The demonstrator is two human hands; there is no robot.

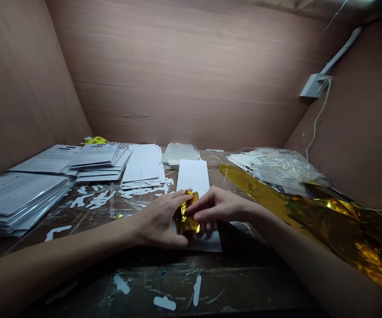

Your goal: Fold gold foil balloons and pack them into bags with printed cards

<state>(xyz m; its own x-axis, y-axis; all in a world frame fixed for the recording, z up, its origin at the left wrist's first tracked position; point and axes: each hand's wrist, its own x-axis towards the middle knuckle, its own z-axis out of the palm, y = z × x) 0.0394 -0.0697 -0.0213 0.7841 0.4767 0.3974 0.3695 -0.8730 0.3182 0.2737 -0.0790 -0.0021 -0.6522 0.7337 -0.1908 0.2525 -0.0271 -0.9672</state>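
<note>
A small folded bundle of gold foil (189,216) lies on a long white card (193,174) in front of me. My left hand (162,221) rests at the bundle's left side, its fingers at the top edge and the thumb stretched out below, apart from them. From the right, my right hand (215,207) reaches onto the foil with bent fingers and thumb near its surface. Whether those fingers pinch the foil is unclear. The underside of the bundle is hidden.
Stacks of printed packets (19,198) and white cards (143,163) stand at the left, with clear sleeves (180,153) at the back. White paper scraps (101,199) lie around. Large gold foil sheets (326,225) and a plastic bag of white strips (277,165) lie right.
</note>
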